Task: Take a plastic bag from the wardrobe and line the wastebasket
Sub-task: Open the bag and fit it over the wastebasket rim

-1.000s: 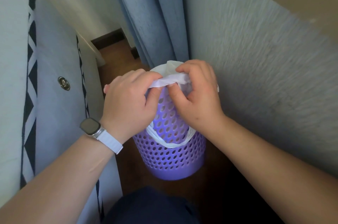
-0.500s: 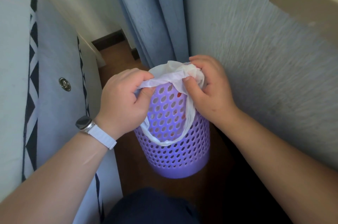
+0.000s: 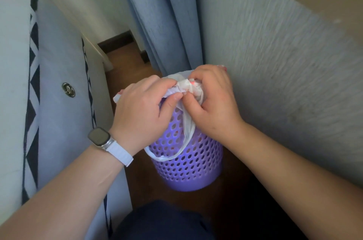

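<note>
Hanging from the top of the view to the floor, the blue-grey curtain (image 3: 265, 53) fills the right side and the middle background. Opposite it, on the left, stands a pale upholstered furniture side (image 3: 57, 86) with black-and-white triangle trim and one round metal stud (image 3: 69, 89). Between the two runs a narrow strip of brown wood floor (image 3: 125, 63).

On that floor strip stands the purple perforated wastebasket (image 3: 188, 167), upright, its right side just beside the curtain. A white plastic bag (image 3: 185, 90) lies bunched over its rim; one handle loop hangs down the outside of the near wall (the far rim is hidden by the hands, so how far the bag covers it cannot be told).

Both hands work at the rim.
- Left hand (image 3: 141, 110): closed, thumb and fingers pinching the bunched bag material at the near left of the rim. A watch (image 3: 99, 136) with a white strap sits on this wrist.
- Right hand (image 3: 214, 102): closed, fingers curled around the gathered bag at the right of the rim, thumb tip touching the left thumb.

A small red mark shows on the bag between the two hands.
</note>
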Tool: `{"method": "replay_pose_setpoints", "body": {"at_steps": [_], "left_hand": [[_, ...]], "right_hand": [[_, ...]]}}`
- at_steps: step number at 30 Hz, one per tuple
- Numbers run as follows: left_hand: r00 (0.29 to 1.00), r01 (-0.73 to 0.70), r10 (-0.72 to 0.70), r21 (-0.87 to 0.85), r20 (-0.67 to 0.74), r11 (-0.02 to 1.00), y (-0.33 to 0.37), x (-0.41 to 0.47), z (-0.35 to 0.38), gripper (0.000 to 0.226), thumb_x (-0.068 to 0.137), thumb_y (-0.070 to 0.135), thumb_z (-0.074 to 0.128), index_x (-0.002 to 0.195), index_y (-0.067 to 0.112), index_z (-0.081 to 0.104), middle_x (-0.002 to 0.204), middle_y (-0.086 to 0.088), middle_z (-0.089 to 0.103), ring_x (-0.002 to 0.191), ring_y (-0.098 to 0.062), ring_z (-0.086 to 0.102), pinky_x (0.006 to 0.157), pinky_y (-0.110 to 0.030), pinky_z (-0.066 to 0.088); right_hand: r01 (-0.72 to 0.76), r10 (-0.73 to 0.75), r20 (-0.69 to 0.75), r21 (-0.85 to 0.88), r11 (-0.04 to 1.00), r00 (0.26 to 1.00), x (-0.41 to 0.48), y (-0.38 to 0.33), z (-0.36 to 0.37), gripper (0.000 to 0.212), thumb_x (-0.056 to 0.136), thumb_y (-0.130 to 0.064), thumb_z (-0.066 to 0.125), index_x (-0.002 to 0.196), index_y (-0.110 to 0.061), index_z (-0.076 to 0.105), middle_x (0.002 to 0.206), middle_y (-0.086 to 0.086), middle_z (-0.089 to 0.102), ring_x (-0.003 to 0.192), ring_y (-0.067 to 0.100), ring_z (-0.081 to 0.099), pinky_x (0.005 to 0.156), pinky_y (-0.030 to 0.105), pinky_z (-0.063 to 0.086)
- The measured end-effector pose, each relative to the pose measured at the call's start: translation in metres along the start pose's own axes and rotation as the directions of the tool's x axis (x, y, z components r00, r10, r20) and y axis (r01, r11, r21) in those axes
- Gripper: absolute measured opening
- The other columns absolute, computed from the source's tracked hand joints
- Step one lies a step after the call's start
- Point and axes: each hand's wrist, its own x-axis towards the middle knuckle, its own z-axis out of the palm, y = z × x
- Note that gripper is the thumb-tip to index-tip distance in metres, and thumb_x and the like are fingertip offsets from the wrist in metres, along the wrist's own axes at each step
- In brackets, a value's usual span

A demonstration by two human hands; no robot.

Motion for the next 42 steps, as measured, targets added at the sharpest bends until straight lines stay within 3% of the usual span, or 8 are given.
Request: {"method": "replay_pose_setpoints", "body": {"at_steps": [5,10,14,18,23,28,36,42], "left_hand": [[1.0,-0.012,0.011,0.07,0.006,0.997,-0.012,0.002,-0.003,0.035,0.094,0.032,0.047,0.103,0.006,0.069,0.083,-0.007,0.065,0.072,-0.017,0.054,0.064,-0.022,0.03],[1.0,-0.008,0.008,0.016,-0.014,1.0,-0.013,0.002,-0.004,0.032,0.093,0.032,0.05,0.102,0.009,0.069,0.078,0.004,0.057,0.075,-0.007,0.045,0.061,-0.014,0.028],[0.997,-0.02,0.017,-0.037,-0.075,0.999,-0.009,0.002,-0.002,0.028,0.093,0.03,0.053,0.098,0.009,0.07,0.078,0.011,0.046,0.07,-0.009,0.047,0.059,-0.025,0.037],[0.996,-0.025,0.017,-0.085,-0.09,0.996,-0.002,0.001,-0.005,0.031,0.09,0.034,0.055,0.096,0.008,0.071,0.079,0.009,0.05,0.071,-0.01,0.05,0.062,-0.022,0.038],[0.994,-0.029,0.033,0.04,-0.106,0.999,0.006,0.003,-0.008,0.036,0.091,0.041,0.059,0.112,0.012,0.068,0.098,-0.005,0.065,0.089,-0.024,0.062,0.075,-0.042,0.045],[0.999,-0.039,0.04,0.035,-0.031,0.999,-0.003,0.003,-0.006,0.027,0.095,0.033,0.053,0.102,0.013,0.07,0.086,-0.001,0.066,0.08,-0.022,0.061,0.071,-0.032,0.034],[0.998,0.014,-0.017,-0.045,-0.064,0.999,-0.026,0.004,-0.003,0.017,0.093,0.021,0.055,0.085,0.011,0.066,0.076,0.01,0.048,0.069,-0.014,0.047,0.061,-0.039,0.039],[0.996,-0.021,0.009,-0.129,-0.087,0.991,-0.016,0.003,-0.002,0.023,0.095,0.023,0.053,0.081,0.009,0.064,0.073,0.01,0.045,0.067,-0.009,0.042,0.06,-0.027,0.032]], "right_hand": [[-0.036,0.026,0.071,0.157,0.987,0.997,0.001,0.012,-0.004,0.041,0.09,-0.036,0.056,0.117,-0.006,0.061,0.119,0.006,0.06,0.114,0.022,0.056,0.099,0.049,0.042],[-0.139,0.127,0.08,0.171,0.975,0.989,0.003,0.021,-0.006,0.044,0.088,-0.038,0.057,0.12,-0.008,0.063,0.126,0.0,0.055,0.124,0.02,0.052,0.109,0.038,0.039],[-0.106,0.102,0.029,0.153,0.983,0.994,0.004,0.016,-0.005,0.033,0.088,-0.035,0.058,0.103,-0.007,0.064,0.114,-0.004,0.056,0.112,0.019,0.055,0.1,0.042,0.042],[-0.056,0.062,-0.073,0.08,0.995,0.995,0.003,0.007,-0.005,0.032,0.092,-0.035,0.054,0.087,-0.004,0.059,0.093,0.005,0.059,0.089,0.025,0.055,0.083,0.053,0.044],[-0.03,0.03,-0.105,0.002,1.0,0.994,0.0,-0.004,-0.001,0.023,0.09,-0.035,0.056,0.085,-0.013,0.056,0.09,0.002,0.058,0.086,0.025,0.055,0.087,0.057,0.041],[-0.04,0.042,-0.064,0.032,0.999,0.997,0.001,-0.005,0.002,0.024,0.092,-0.037,0.058,0.085,-0.014,0.058,0.089,-0.001,0.058,0.086,0.021,0.056,0.085,0.052,0.042],[-0.051,0.046,0.037,0.141,0.989,0.998,0.003,0.014,-0.009,0.043,0.086,-0.03,0.059,0.12,-0.005,0.062,0.12,-0.002,0.055,0.116,0.023,0.055,0.103,0.042,0.042],[-0.009,0.013,-0.068,0.052,0.999,0.998,0.007,0.013,-0.012,0.025,0.085,-0.027,0.058,0.094,-0.003,0.063,0.106,0.006,0.062,0.101,0.027,0.057,0.09,0.05,0.044]]}}
